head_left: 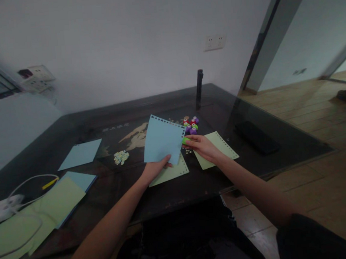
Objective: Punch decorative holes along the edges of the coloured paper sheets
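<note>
My left hand [160, 168] grips a sheet of light blue paper [162, 140] by its lower edge, thumb on top, holding it raised above the table. A row of punched holes runs along the sheet's top edge and down its right side. In my right hand [202, 146] is a small green craft punch [186, 140], closed in the fingers at the sheet's right edge. Under the blue sheet lies a pale green sheet [179, 171], and another pale green sheet [220, 145] is below my right hand; both have punched edges.
Several red, purple and green punches [191, 125] cluster behind the paper. Tiny paper cutouts [121, 157] form a pile on the dark table [143, 203]. Leftward are a blue sheet [82, 153], stacked papers [62, 194] and a white power strip [2, 210]. A black upright object [199, 89] stands behind.
</note>
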Available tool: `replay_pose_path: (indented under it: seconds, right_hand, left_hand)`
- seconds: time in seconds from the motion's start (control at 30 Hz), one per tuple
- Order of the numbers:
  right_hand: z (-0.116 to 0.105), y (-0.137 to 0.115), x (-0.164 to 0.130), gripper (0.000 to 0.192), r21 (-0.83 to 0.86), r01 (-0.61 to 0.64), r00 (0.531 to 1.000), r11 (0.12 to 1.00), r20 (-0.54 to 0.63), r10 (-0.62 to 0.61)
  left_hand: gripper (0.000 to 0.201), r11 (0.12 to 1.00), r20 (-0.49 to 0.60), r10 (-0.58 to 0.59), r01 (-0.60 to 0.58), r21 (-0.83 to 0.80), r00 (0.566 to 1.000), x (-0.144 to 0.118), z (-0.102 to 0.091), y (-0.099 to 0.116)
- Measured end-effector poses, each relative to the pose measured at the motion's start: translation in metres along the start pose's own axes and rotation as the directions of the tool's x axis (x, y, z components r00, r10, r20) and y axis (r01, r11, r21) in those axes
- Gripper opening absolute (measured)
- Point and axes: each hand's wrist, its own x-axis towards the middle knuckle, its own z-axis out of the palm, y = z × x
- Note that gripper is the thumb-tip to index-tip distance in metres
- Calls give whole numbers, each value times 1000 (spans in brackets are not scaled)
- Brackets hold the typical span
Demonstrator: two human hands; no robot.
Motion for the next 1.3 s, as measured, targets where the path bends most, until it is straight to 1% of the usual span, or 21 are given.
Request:
replay_pose_path:
  seconds: [0.17, 0.37, 0.43, 0.5, 0.53, 0.57, 0.63, 0.7, 0.73, 0.77, 0.97, 1.17, 1.3]
  right_hand:
    - [-4, 2, 0, 28, -3, -33, 999, 999, 33, 33]
    - [-5, 2, 1, 35, -47, -69, 997, 997, 28, 70]
    - [-4, 0, 0, 37, -110, -66, 998, 992, 5, 67]
    - [-5, -1, 1, 38, -237, -11, 1000, 972, -23, 6]
    - [-5, -2, 1, 37, -327, 42, 998, 944, -31, -56]
    - [-6, -2, 1, 35, -434, 104, 991, 895, -26, -128]
    - [-8, -1, 1, 32, -648, 197, 970, 735, 20, -242]
    - [-10, 0, 1, 30, -790, 221, 961, 572, 76, -266]
    - [-11, 0, 1, 30, -825, 218, 963, 521, 94, -254]
    - [-11, 1, 2, 30, -843, 211, 965, 495, 100, -241]
    - [-13, 1, 3, 31, -858, 190, 970, 476, 89, -227]
    - [-15, -2, 6, 29, -818, 205, 947, 538, 27, -321]
    - [-16, -2, 7, 26, -789, 212, 938, 577, -3, -348]
  left_hand:
    - [24, 999, 46, 6, -5, -33, 999, 1, -1, -3]
    - [27, 998, 35, 49, -48, -31, 998, 3, -3, -7]
    - [29, 999, 34, 38, -37, -33, 999, 3, -3, -8]
    - [30, 999, 40, 29, -28, -36, 999, 3, -3, -8]
    - [31, 999, 40, 29, -27, -37, 999, 3, -2, -8]
    - [30, 999, 33, 26, -25, -38, 999, 3, -2, -7]
    - [29, 999, 15, 20, -20, -36, 1000, 2, -2, -6]
    - [27, 999, 6, 14, -14, -35, 1000, 2, -2, -5]
    - [27, 999, 6, 12, -12, -38, 1000, 2, -2, -5]
    - [26, 999, 6, 11, -10, -43, 1000, 2, -2, -5]
    - [24, 997, 0, 15, -15, -69, 1000, 2, -2, -4]
    - [23, 996, 10, 17, -16, -85, 1000, 2, -2, -4]
    - [25, 996, 45, 63, -60, -66, 997, 5, -3, -6]
